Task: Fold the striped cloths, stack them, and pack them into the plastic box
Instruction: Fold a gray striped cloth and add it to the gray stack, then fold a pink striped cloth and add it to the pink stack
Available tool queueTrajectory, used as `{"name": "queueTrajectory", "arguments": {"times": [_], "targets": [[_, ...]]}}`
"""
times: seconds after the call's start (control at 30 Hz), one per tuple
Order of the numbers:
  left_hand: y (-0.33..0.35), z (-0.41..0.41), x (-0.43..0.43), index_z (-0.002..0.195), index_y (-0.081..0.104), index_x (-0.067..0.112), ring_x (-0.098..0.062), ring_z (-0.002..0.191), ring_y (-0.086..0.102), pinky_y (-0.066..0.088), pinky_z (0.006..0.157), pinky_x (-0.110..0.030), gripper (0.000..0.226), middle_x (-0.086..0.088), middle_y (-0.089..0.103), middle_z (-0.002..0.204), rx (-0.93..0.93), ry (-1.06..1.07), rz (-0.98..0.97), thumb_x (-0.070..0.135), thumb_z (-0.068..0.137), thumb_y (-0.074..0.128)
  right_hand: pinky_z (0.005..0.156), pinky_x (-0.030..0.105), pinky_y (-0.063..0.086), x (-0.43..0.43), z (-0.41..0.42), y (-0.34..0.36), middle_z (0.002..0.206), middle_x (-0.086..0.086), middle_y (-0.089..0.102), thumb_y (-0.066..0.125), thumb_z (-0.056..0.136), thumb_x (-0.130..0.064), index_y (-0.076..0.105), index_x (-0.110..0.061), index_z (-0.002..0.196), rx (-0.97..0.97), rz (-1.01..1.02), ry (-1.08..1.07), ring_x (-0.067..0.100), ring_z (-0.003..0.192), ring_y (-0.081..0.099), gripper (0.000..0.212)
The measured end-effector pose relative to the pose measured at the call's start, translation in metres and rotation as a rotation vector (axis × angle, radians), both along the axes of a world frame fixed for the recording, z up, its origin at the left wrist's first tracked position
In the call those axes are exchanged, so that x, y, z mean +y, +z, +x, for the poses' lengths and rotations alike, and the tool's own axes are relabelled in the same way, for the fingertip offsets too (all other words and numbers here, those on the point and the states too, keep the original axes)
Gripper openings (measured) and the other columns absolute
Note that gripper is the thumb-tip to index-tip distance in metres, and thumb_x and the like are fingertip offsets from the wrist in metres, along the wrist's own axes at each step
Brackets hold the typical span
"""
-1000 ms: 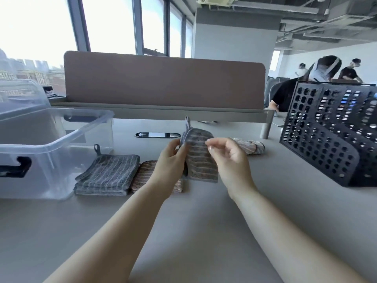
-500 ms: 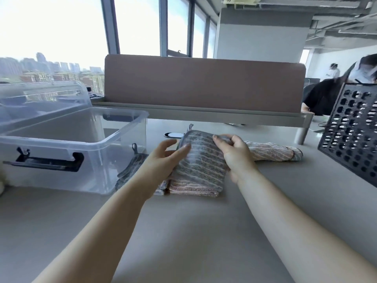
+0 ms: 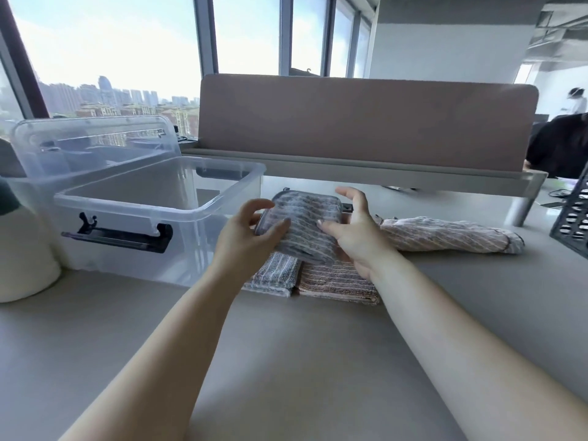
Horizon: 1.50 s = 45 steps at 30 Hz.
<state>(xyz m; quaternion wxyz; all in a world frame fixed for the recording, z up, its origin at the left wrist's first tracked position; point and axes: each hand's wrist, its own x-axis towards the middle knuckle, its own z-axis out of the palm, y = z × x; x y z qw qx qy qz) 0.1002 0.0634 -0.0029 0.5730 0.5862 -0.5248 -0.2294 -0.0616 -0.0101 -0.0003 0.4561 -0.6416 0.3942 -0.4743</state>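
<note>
A folded grey striped cloth [image 3: 302,224] lies tilted on top of a folded pink striped cloth [image 3: 337,281]. My left hand [image 3: 248,240] holds its left edge, thumb on top and fingers curled. On the cloth's right side my right hand [image 3: 356,230] rests its thumb, with the fingers spread and straight. Another folded grey cloth [image 3: 273,276] lies beside the pink one, against the clear plastic box [image 3: 159,214]. The box stands open at the left. An unfolded pink striped cloth [image 3: 445,238] lies bunched to the right.
The box's clear lid [image 3: 92,144] leans behind it. A white rounded object [image 3: 22,259] stands at the far left. A black perforated basket [image 3: 572,224] is at the right edge. A brown divider [image 3: 366,122] closes the desk's far side, and people sit beyond it.
The grey cloth has come down from mid-air onto the folded pink cloth. My right hand's fingers have lifted off it and spread. The view has swung left toward the box.
</note>
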Motion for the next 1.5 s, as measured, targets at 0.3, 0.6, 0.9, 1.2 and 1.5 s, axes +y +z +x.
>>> {"name": "queueTrajectory", "arguments": {"times": [0.3,0.6,0.9,1.2,1.5], "targets": [[-0.006,0.013,0.004,0.101,0.068,0.020,-0.026,0.082,0.056,0.036,0.060,-0.028,0.025,0.001,0.060,0.106,-0.747,0.348,0.004,0.006,0.091,0.049,0.098,0.049,0.048,-0.003,0.027,-0.011,0.120,0.008,0.054,0.077,0.076,-0.010,0.060,-0.025,0.111,0.095,0.063,0.094,0.030,0.112,0.057,0.041],[-0.007,0.015,0.006,0.117,0.058,0.025,-0.031,0.100,0.060,0.045,0.067,-0.034,0.047,-0.004,0.060,0.120,-0.885,0.404,0.310,-0.005,0.084,0.044,0.106,0.027,0.034,0.002,0.028,-0.020,0.140,0.008,0.050,0.074,0.081,-0.018,0.049,-0.008,0.137,0.335,-0.052,0.065,0.021,0.128,0.046,0.062],[-0.006,-0.009,0.005,0.141,0.040,0.021,-0.024,0.144,0.022,0.021,0.114,-0.038,0.044,-0.001,0.031,0.154,-1.062,0.357,0.112,0.018,0.096,0.037,0.102,0.023,0.031,0.006,0.031,-0.021,0.143,0.009,0.048,0.062,0.090,-0.024,0.046,-0.006,0.138,0.542,-0.156,0.073,0.023,0.132,0.043,0.054],[-0.036,0.000,-0.027,0.151,0.002,0.038,-0.018,0.147,-0.010,-0.001,0.120,-0.043,0.065,0.010,-0.005,0.160,-1.082,-0.099,0.482,0.060,0.089,-0.003,0.102,0.026,0.035,-0.003,0.019,-0.018,0.142,0.005,0.049,0.041,0.097,-0.019,0.049,-0.010,0.136,0.573,-0.157,-0.029,0.021,0.129,0.045,0.041],[-0.022,-0.005,-0.028,0.149,0.011,0.040,-0.025,0.148,0.000,0.002,0.118,-0.050,0.055,0.006,0.003,0.161,-1.086,-0.089,0.536,0.053,0.096,0.005,0.093,0.025,0.040,-0.006,-0.020,-0.022,0.129,0.001,0.057,0.053,0.093,-0.020,0.056,-0.011,0.126,0.533,-0.148,-0.127,0.016,0.116,0.052,0.034]]}}
